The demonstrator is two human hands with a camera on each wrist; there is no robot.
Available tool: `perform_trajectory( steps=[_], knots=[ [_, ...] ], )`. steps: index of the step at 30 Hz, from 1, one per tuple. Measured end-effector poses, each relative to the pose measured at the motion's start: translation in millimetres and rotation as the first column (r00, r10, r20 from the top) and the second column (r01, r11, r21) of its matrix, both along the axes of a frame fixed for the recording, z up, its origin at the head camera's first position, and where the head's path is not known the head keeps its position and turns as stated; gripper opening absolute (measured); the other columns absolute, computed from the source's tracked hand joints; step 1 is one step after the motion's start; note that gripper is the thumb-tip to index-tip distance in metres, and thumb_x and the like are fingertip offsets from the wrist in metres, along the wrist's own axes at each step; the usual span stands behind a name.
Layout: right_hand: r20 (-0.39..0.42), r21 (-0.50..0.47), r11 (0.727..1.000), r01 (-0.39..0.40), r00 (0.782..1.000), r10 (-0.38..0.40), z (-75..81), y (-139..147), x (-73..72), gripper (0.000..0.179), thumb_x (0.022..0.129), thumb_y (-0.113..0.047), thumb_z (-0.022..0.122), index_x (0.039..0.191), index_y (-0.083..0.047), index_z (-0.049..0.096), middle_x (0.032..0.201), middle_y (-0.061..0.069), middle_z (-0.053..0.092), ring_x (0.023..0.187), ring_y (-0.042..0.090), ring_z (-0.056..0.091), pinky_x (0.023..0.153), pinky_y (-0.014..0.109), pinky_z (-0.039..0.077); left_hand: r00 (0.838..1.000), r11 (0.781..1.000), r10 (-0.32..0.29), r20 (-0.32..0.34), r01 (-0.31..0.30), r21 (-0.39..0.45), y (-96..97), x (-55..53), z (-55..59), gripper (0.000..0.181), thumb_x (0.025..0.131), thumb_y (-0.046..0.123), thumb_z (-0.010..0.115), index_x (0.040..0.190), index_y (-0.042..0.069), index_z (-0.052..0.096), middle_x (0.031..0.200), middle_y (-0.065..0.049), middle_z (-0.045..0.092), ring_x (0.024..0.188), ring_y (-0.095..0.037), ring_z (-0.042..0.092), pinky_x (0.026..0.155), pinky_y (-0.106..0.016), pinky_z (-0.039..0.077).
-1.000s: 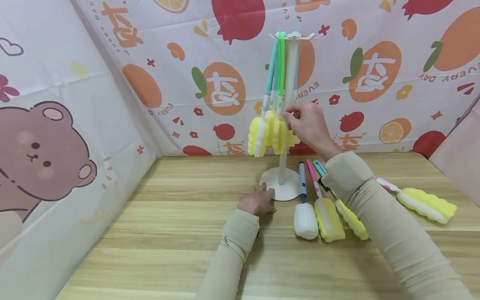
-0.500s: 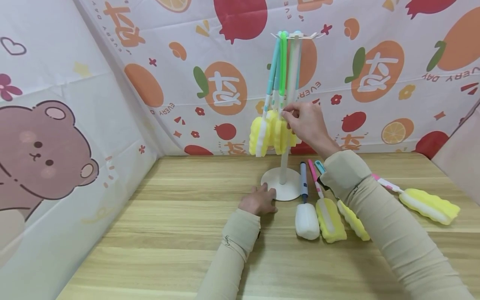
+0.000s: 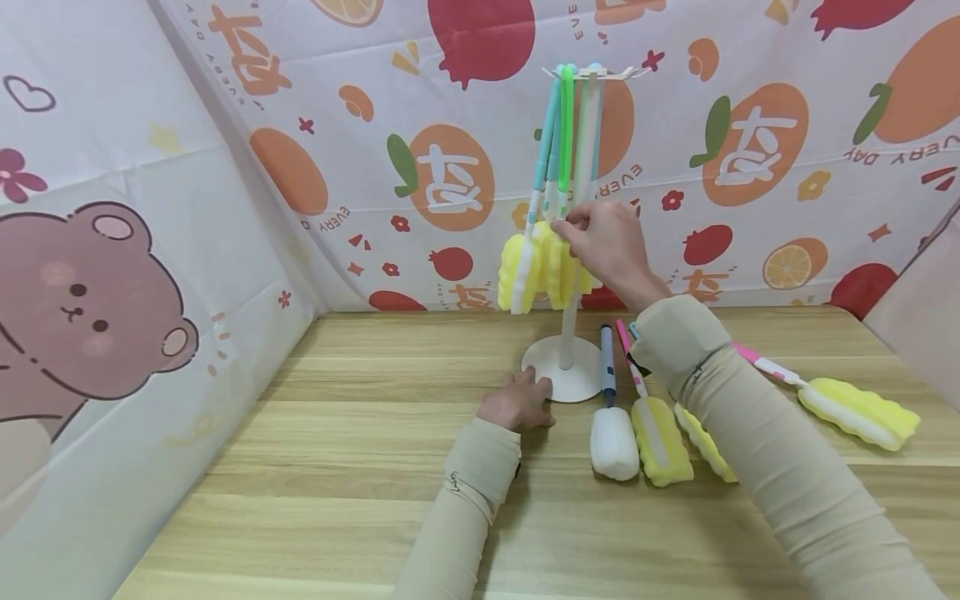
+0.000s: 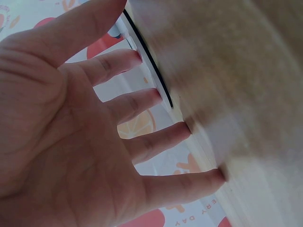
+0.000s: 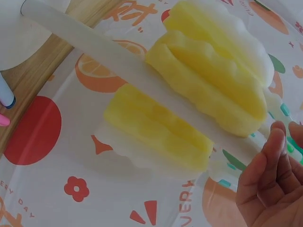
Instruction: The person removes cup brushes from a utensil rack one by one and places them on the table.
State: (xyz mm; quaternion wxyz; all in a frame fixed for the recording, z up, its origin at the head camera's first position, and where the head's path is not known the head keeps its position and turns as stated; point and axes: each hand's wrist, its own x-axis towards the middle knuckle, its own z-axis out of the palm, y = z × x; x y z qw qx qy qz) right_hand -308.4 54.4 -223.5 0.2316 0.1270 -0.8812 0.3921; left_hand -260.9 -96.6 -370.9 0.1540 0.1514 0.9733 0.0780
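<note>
A white stand point(image 3: 585, 387) has several sponge bottle brushes hanging from its top hooks, yellow heads downward. My right hand point(image 3: 613, 246) pinches the green-handled sponge brush point(image 3: 566, 133) at its neck, just above its yellow head. In the right wrist view the fingers point(image 5: 272, 151) are bent beside the white necks; the exact contact is partly hidden. Blue-handled brushes point(image 3: 546, 142) hang close beside it. My left hand point(image 3: 517, 402) lies spread at the base; in the left wrist view its straight fingers point(image 4: 137, 104) touch the base edge and the tabletop.
Right of the base lie a white-headed brush point(image 3: 615, 446), a pink-handled brush point(image 3: 662, 442) and another yellow-headed brush point(image 3: 703, 443), partly under the right sleeve. Farther right lies one more pink-handled brush point(image 3: 855, 412). A fruit-print cloth point(image 3: 375, 167) stands behind the table.
My right hand has shifted slightly left at the hanging brush's neck. My left hand has stayed at the base, and the hanging brushes have barely moved.
</note>
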Motion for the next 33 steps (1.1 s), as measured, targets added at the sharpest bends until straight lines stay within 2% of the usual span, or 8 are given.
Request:
perform_trajectory(
  steps=[8, 13, 18, 29, 33],
  knots=[
    [-0.066, 0.033, 0.997, 0.063, 0.996, -0.061, 1.0, -4.1, -3.1, 0.033, 0.098, -0.022, 0.069, 0.113, 0.007, 0.072, 0.105, 0.021, 0.071, 0.088, 0.032, 0.065, 0.08, 0.038, 0.057, 1.0, 1.0, -0.008, 0.001, 0.008, 0.009, 0.3, 0.3, -0.6, 0.024, 0.094, 0.032, 0.074, 0.102, 0.016, 0.058, 0.149, -0.012, 0.043, 0.113, -0.032, 0.044, 0.08, -0.053, 0.051],
    [-0.073, 0.026, 0.998, 0.057, 0.996, -0.055, 0.3, -4.6, -3.2, 0.029, 0.099, -0.017, 0.067, 0.115, 0.006, 0.072, 0.114, 0.022, 0.07, 0.094, 0.034, 0.07, 0.086, 0.04, 0.057, 1.0, 1.0, -0.002, -0.001, 0.002, 0.02, 0.1, 0.2, -0.9, 0.024, 0.094, 0.031, 0.074, 0.098, 0.016, 0.056, 0.143, -0.012, 0.046, 0.109, -0.031, 0.044, 0.079, -0.053, 0.05],
    [-0.095, 0.031, 0.998, 0.05, 0.994, -0.047, -1.1, -4.3, -1.3, 0.026, 0.099, -0.014, 0.065, 0.112, 0.007, 0.072, 0.113, 0.022, 0.07, 0.094, 0.035, 0.067, 0.086, 0.042, 0.057, 1.0, 1.0, -0.002, -0.002, 0.002, 0.023, -0.3, 0.8, -0.5, 0.025, 0.094, 0.031, 0.075, 0.096, 0.016, 0.055, 0.137, -0.011, 0.047, 0.108, -0.032, 0.044, 0.078, -0.052, 0.05],
    [-0.147, -0.026, 0.999, -0.029, 0.989, 0.025, -8.6, 5.9, 1.6, 0.019, 0.097, -0.008, 0.061, 0.099, 0.008, 0.071, 0.099, 0.022, 0.07, 0.088, 0.034, 0.061, 0.085, 0.045, 0.056, 1.0, 1.0, -0.003, 0.004, 0.003, 0.014, 1.0, 0.0, -0.2, 0.025, 0.094, 0.032, 0.074, 0.1, 0.016, 0.056, 0.149, -0.012, 0.043, 0.112, -0.032, 0.044, 0.078, -0.052, 0.05],
    [-0.141, -0.045, 0.998, -0.052, 0.989, 0.045, -8.6, 7.1, 3.7, 0.017, 0.098, -0.007, 0.06, 0.096, 0.007, 0.07, 0.094, 0.021, 0.067, 0.086, 0.033, 0.058, 0.08, 0.043, 0.055, 1.0, 1.0, -0.002, 0.005, 0.002, 0.016, -0.2, -0.2, -0.1, 0.024, 0.094, 0.032, 0.074, 0.101, 0.016, 0.057, 0.151, -0.013, 0.041, 0.115, -0.033, 0.045, 0.08, -0.052, 0.05]
  ],
)
